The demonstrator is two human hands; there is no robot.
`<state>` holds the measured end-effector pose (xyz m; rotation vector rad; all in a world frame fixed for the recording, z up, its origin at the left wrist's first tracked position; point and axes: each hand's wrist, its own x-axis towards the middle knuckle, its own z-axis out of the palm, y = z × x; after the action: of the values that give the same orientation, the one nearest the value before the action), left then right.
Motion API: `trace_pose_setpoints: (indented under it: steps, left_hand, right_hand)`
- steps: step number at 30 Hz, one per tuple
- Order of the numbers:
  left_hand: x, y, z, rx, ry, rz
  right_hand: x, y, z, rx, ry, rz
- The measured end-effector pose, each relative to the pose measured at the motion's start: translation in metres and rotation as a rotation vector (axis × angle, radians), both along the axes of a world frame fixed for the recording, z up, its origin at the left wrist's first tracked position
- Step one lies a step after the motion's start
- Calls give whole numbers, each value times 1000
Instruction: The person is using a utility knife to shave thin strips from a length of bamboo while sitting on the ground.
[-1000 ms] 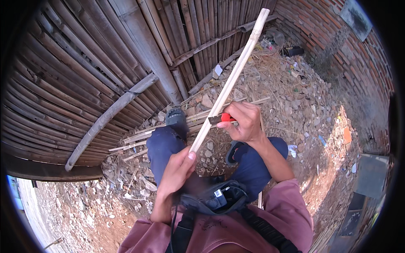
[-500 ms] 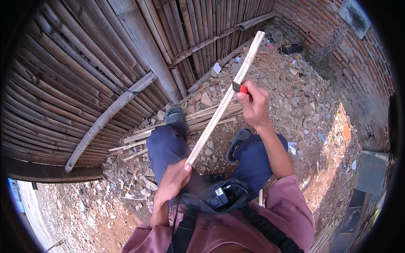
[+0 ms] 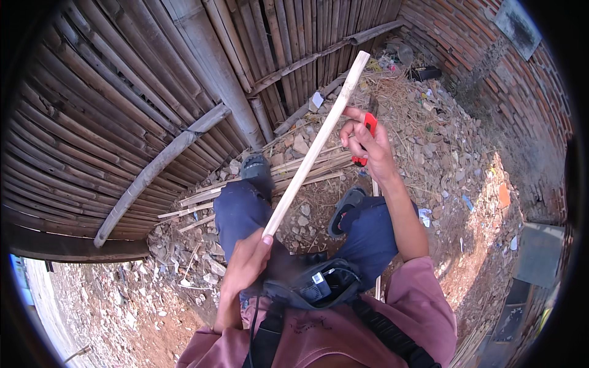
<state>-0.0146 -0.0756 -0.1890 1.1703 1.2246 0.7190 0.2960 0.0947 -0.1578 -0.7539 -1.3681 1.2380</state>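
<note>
Left grip (image 3: 247, 259): fingers and thumb clamped on the near end of a pale wooden stick (image 3: 310, 156), thumb along its upper face. Stick runs from there forward and to the right, tilted, far end well beyond both grips. Right grip (image 3: 372, 147): fingers curled round a red-handled knife (image 3: 370, 124), dark blade pointing forward, away from the palm; blade lies to the right of the stick, apart from it. Right index finger reaches to the stick's right edge; contact cannot be told. Far end of stick, ahead of the right grip, is unsupported. Clearance: bamboo wall (image 3: 116, 129) stands left of and ahead of the left grip, its wooden post (image 3: 215, 73) left of the stick's far half; brick wall (image 3: 491, 67) is well apart, ahead and right of the right grip. Trouser legs (image 3: 242, 205) lie below and ahead of the left grip and below the right one; a black bag (image 3: 313, 288) sits just right of and behind the left grip. Beneath both grips, rubble-strewn ground (image 3: 442, 165) with stones and straw; a pile of thin strips (image 3: 313, 172) lies under the stick, between the sandals (image 3: 346, 211).
</note>
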Motion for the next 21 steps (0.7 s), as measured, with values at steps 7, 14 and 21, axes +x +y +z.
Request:
trace_pose_setpoints:
  steps: [7,14,21]
  left_hand:
    - [1,12,0,89,168,-133]
    - [40,30,14,370,139,-8]
    - [51,46,12,195,-169,48]
  right_hand:
    - [-7,-7,-9,-101,52,31]
    - [-15,-18,-3,-61,0,-40]
    - [-14,-15,-13,369,-239,-166]
